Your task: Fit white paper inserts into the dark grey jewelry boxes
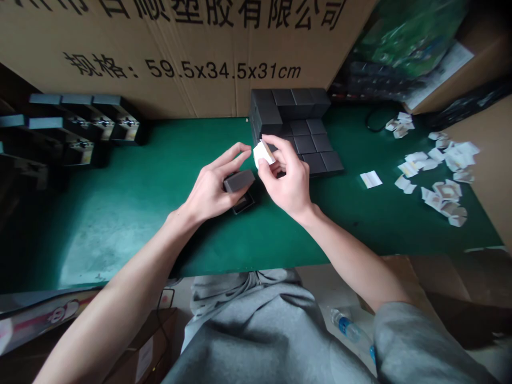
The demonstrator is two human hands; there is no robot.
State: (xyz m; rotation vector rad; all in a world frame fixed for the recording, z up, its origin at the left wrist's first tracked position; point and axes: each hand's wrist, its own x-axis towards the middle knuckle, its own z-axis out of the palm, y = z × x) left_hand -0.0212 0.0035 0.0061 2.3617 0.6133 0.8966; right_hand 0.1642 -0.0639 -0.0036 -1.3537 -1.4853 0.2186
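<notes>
My left hand [214, 186] is closed around a small dark grey box [239, 182], which is tilted with its black inner part showing below. The index finger of that hand reaches toward my right hand [290, 176]. Pinched in the right fingers is a folded white paper piece [263, 153], held just above and to the right of the box. Whether the left fingertips touch the paper, I cannot tell. Behind my right hand stand stacked dark grey boxes [306, 128] in tidy rows.
Open black boxes [128, 128] stand in rows at the left on the green table [168, 160]. Several folded white papers [418, 160] lie scattered at the right, with a single one [371, 180] nearer. A large printed carton [192, 90] backs the table. Below lies a plastic bottle [348, 326].
</notes>
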